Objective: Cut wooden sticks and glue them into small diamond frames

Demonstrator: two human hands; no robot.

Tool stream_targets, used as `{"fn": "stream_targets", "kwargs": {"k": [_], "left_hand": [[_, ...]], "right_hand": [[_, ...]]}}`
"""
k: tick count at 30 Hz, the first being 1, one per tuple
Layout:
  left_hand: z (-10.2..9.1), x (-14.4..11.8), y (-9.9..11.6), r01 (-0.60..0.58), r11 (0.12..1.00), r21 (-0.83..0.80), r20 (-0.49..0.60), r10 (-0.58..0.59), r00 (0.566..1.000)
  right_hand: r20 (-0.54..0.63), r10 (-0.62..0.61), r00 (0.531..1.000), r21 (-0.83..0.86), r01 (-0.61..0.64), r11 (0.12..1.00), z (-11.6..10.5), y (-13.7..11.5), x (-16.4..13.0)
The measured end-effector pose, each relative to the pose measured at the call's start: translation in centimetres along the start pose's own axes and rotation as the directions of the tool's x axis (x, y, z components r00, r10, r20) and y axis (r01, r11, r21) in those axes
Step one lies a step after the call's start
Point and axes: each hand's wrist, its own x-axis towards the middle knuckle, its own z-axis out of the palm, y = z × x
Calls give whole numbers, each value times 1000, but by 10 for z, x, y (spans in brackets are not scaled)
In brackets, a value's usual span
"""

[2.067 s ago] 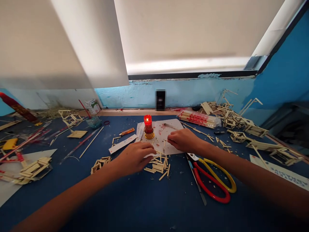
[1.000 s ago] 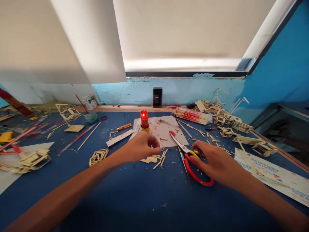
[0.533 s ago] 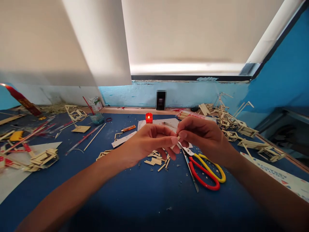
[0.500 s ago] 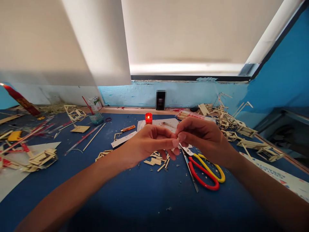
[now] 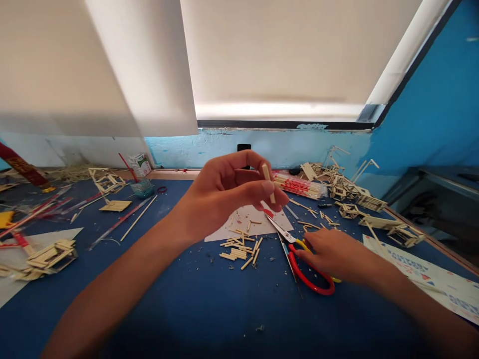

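Now, a short wooden stick (image 5: 268,183) is pinched by the left hand (image 5: 222,194), caught between thumb and fingers, raised well clear of the blue table (image 5: 179,309) and tilted slightly off the upright! Lower down, the right hand (image 5: 339,253) is laid at the handles of the scissors (image 5: 287,236); the yellow loop is mostly covered by it, the red loop is left in plain sight, but whether the fingers are closed around a handle cannot be told. The blades are pointed away from the person, their tips set over a white sheet (image 5: 220,234).

And there, below the left hand, a loose pile of cut sticks (image 5: 238,253) is spread across the near edge of that sheet and onto the tabletop. Behind, a packet of red-marked sticks (image 5: 301,186) is wrapped in clear plastic. Off to the right, models built of sticks (image 5: 370,202) are crowded near the wall, and a printed sheet (image 5: 422,271) is stretched out beside the right forearm. Across on the far left, a glass jar (image 5: 142,189) is seen with a red rod leaned in it, and just behind it a small carton (image 5: 140,164) is propped!
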Motion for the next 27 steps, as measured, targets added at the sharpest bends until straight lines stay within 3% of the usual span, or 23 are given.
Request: {"fn": "stream_targets", "kwargs": {"k": [4,6,11,13,17,22,24,27], "left_hand": [[-1,5,3,-74,997,11,79,72,994],[0,8,0,-96,995,-18,62,97,993],[4,10,-10,-65,951,-303,39,81,996],[6,9,-12,-51,930,-364,16,61,998],[12,8,-13,-122,894,-431,-81,97,992],[26,5,-21,-230,888,-399,-190,166,968],[30,3,-23,-260,889,-376,-199,196,960],[35,0,-23,-268,891,-366,-213,200,956]], "right_hand": [[2,104,995,42,-104,994,28,10,-7],[-21,138,990,114,-134,984,35,12,-5],[-56,235,970,417,-192,888,45,21,-1],[-79,211,974,582,-127,803,43,25,-5],[-196,127,972,837,99,538,34,18,-19],[-420,56,906,884,394,254,27,-19,-30],[-492,29,870,856,477,199,27,-33,-35],[-515,35,857,840,496,221,30,-45,-44]]}}
